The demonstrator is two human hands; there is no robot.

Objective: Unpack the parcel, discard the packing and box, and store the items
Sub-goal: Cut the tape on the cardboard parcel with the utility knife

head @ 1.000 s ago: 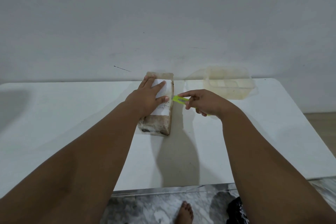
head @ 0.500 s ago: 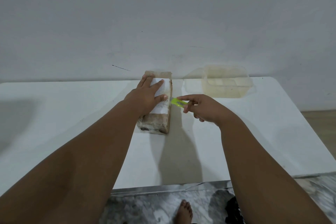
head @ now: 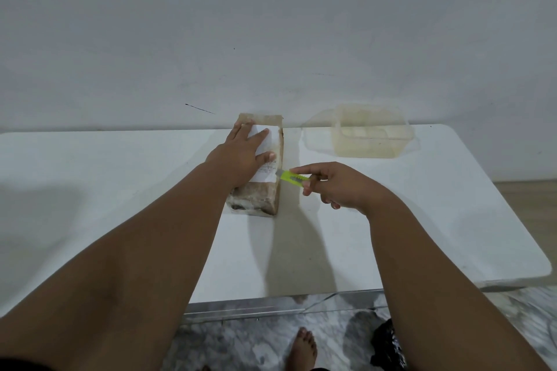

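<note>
At frame centre, the flat left hand pins the brown taped cardboard parcel, long axis running away. The right hand pinches a lime-green plastic utility knife, blade touching the parcel's right edge.

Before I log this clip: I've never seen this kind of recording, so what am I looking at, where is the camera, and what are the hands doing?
There is no machine here, only a person's bare arms. The single picture comes from a wide-angle camera worn on the head, looking forward and down. The left hand lies flat on a brown taped parcel with a white label, on a white table. The right hand pinches a small green utility knife, its blade tip at the parcel's right top edge. Farther right on the table stands a clear plastic container. Below the table edge a bare foot shows on the marbled floor.
</note>
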